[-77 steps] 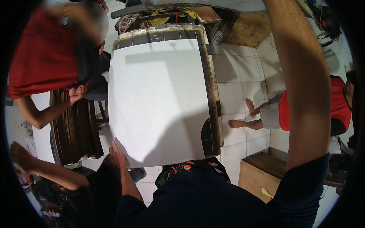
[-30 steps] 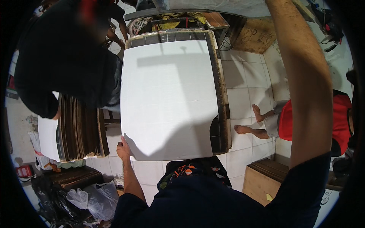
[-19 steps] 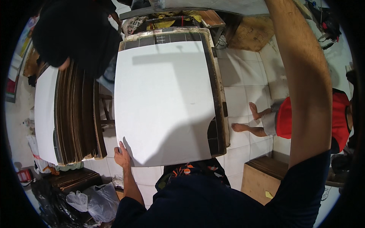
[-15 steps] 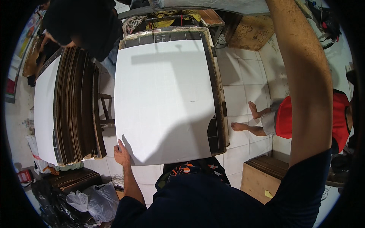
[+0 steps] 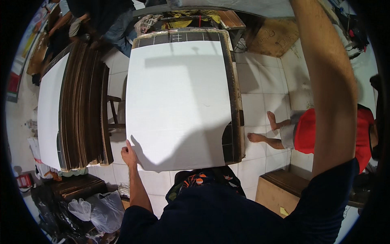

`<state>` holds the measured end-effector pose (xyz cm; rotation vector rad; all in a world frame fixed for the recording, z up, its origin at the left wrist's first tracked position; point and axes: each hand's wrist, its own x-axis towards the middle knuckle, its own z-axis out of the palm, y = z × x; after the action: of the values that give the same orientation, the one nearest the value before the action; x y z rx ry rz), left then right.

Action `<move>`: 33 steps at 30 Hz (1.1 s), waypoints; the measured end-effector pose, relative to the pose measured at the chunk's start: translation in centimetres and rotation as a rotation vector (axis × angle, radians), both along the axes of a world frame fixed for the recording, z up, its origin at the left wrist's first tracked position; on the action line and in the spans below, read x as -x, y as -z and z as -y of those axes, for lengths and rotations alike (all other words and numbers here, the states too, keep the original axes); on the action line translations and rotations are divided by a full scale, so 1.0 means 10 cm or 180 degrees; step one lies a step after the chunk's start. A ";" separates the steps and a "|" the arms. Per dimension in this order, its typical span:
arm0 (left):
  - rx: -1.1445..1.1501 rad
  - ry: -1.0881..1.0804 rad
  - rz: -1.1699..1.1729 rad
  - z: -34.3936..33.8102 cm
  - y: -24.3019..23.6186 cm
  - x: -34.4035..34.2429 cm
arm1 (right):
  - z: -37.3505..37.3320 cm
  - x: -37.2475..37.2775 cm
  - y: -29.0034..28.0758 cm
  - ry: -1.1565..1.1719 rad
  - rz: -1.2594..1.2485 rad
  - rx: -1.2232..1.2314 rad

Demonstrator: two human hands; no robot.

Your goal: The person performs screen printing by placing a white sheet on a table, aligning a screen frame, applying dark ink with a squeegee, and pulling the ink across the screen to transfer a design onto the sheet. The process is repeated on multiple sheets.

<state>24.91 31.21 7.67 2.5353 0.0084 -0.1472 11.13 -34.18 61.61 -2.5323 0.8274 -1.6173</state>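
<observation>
A large white sheet (image 5: 170,105), cloth or paper, lies nearly flat over a dark board with pale grid lines (image 5: 161,38) in front of me. My left hand (image 5: 129,155) is closed at the sheet's near left corner, its thumb along the edge and its other fingers mostly hidden. The corner there looks slightly rumpled. My right forearm (image 5: 334,81) stretches up along the right side and leaves the picture at the top, so that hand is out of sight. Shadows fall across the sheet's upper and lower right parts.
Left of the board stands a thick stack of brown boards (image 5: 83,110) with another white sheet (image 5: 52,118) over it. A person in dark clothing (image 5: 101,16) is at upper left; another in a red top (image 5: 304,132) sits at right. Plastic bags (image 5: 99,211) lie lower left.
The view has shifted a little. The person at upper left has moved up and away from the stack. My left hand stays at the sheet's near left corner, and my right arm remains raised.
</observation>
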 end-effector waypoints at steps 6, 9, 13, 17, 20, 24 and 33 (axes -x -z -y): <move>0.0027 0.0532 0.0458 1.16 -0.69 0.18 | -0.28 0.23 0.58 0.0420 0.0762 0.1768; 0.2351 0.1735 0.0012 2.38 -1.72 0.66 | -0.64 0.61 1.14 0.0147 0.0468 0.1083; 0.5153 0.1412 -0.1871 3.08 -2.89 1.36 | -1.32 1.06 1.93 -0.0059 0.0452 0.0939; 0.4592 -0.0237 -0.2846 2.88 -2.58 1.62 | -1.84 1.56 2.77 -0.0086 0.0263 0.0185; 0.3964 -0.0627 -0.3155 2.68 -1.72 1.69 | -1.71 1.81 3.07 0.0307 0.0211 -0.0786; 0.3233 -0.0291 -0.3331 2.58 -0.82 1.59 | -1.44 1.84 3.22 -0.0137 -0.0290 -0.1195; 0.0354 0.1729 -0.0072 2.39 -0.66 1.46 | -1.93 1.38 4.24 -0.0783 -0.1817 -0.1087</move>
<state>10.34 7.27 14.29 2.3650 -0.6624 -0.3768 -2.67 -14.91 19.24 -2.7128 0.6988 -0.6189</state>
